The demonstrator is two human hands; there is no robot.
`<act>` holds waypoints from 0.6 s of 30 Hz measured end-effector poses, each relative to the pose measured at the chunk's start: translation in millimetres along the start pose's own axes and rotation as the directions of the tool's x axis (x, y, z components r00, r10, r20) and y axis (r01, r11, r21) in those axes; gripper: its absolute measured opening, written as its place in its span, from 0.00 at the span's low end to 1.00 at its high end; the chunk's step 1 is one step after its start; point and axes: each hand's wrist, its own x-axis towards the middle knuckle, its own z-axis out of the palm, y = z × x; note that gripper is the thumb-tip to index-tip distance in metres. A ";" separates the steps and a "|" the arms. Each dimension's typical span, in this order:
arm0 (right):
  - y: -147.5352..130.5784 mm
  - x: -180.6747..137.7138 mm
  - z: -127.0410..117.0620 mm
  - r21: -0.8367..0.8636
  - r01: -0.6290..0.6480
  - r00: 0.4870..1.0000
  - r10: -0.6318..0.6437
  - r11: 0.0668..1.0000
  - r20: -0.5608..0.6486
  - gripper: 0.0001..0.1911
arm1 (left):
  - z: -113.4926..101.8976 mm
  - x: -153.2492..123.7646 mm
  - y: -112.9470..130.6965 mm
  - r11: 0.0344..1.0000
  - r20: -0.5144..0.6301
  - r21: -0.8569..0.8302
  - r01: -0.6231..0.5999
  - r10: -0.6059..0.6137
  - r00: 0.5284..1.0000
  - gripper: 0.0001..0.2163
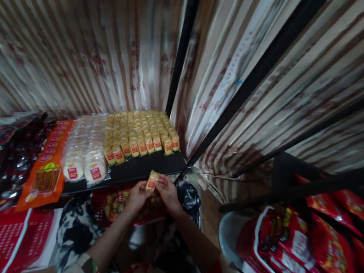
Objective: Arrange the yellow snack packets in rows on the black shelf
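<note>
Yellow snack packet (152,180), seen from the head camera, was held in the air just below the front edge of the black shelf (145,167), pinched between 2 hands. The left hand (138,196) gripped its lower left end with closed fingers, and the right hand (167,192) clamped its right side the same way. A bare black strip of shelf lay open along the front, ahead of the stacked goods. To the right, a black frame bar (185,33) ran up diagonally and closed that side, close to the right hand. A striped wall (83,46) shut off the back.

On the shelf, the rows of yellow packets (139,132) were too many and too small to count. Beside them sat white round packs (83,160), 2 at the front, then 1 column of orange packs (47,168) and dark packs (4,161) at the far left. Red bags (290,239) crowded the lower right.

The 1 yellow snack packet in hand was small, oblong, tilted, and glossy, with a pale label that was unreadable.
</note>
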 end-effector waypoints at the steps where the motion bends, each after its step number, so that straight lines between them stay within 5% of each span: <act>1: -3.3 1.9 0.1 -0.015 0.036 0.999 -0.036 0.999 0.017 0.19 | 3.3 2.9 1.8 0.999 0.014 -0.017 -0.027 0.028 1.000 0.14; 6: -21.4 20.0 -2.6 -0.103 0.155 0.988 -0.153 0.982 0.034 0.20 | 17.3 25.0 11.5 0.992 0.023 0.059 -0.113 0.112 0.993 0.17; 14: -45.0 67.5 -8.6 -0.271 0.307 0.952 -0.295 0.912 0.085 0.20 | 32.3 69.8 38.2 0.818 -0.120 0.561 -0.129 0.234 0.965 0.12; 18: -46.6 86.6 -5.4 -0.382 0.385 0.917 -0.394 0.840 0.059 0.21 | 48.1 92.7 46.2 0.838 -0.184 0.541 -0.073 0.203 0.962 0.11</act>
